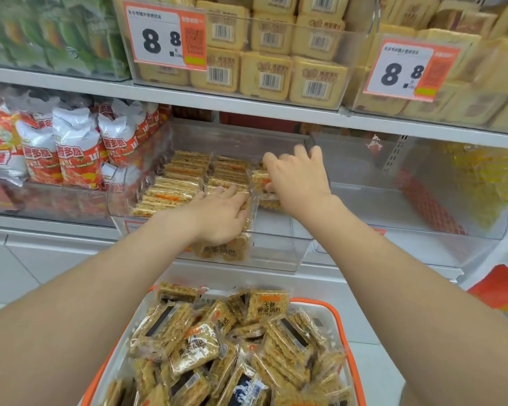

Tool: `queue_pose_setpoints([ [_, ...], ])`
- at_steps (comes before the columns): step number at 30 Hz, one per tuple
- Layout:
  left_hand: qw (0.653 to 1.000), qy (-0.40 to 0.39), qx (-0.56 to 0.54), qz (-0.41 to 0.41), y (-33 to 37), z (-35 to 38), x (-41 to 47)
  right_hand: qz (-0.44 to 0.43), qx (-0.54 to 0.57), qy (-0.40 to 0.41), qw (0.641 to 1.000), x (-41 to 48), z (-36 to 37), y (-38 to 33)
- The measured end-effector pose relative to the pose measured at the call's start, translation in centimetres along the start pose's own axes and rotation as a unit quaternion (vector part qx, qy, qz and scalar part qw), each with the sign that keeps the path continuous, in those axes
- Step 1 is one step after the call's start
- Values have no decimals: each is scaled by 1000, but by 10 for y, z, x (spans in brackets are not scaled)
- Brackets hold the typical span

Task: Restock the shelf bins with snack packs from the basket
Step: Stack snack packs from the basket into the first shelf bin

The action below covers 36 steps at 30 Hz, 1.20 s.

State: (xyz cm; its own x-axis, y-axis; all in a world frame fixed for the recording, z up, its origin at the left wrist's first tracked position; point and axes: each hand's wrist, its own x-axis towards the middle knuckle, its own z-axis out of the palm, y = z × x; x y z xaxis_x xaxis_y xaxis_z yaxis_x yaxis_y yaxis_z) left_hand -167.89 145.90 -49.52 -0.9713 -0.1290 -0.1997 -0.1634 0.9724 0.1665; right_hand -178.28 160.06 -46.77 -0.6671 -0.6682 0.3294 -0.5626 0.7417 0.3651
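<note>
Clear plastic shelf bin half-filled; left hand flat on golden cracker packs, right hand pinching a single pack; orange-rimmed basket heaped, plenty left.

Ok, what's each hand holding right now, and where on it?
Right hand pinches a snack pack by its upper edge; left hand only rests on binned packs.

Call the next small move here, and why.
Probably seat the pack in the right hand on edge in the short right row: the left hand rests on the middle row, and the bin looks bare at front right.
</note>
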Motion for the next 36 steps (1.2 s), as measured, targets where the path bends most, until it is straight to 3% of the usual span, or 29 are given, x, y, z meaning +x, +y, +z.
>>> queue_pose_setpoints([
  [4,1000,1,0,2,2,-1,-2,25,0,-43,999,8,2,-8],
  [16,1000,-4,6,10,1,0,-5,30,69,-48,996,6,3,-22],
  [21,1000,-9,0,15,-1,1,-5,-13,75,-67,995,6,5,-27],
  [27,997,66,-25,38,-4,6,-9,11,157,-123,980,-2,-4,-11],
  [29,991,125,-8,36,-3,5,-16,20,152,-82,985,-10,-12,-8],
  [33,975,217,27,31,5,-5,-42,11,189,78,979,-29,-30,-12],
  [36,962,271,-15,12,11,-14,-66,-45,256,103,960,-54,-47,-20],
])
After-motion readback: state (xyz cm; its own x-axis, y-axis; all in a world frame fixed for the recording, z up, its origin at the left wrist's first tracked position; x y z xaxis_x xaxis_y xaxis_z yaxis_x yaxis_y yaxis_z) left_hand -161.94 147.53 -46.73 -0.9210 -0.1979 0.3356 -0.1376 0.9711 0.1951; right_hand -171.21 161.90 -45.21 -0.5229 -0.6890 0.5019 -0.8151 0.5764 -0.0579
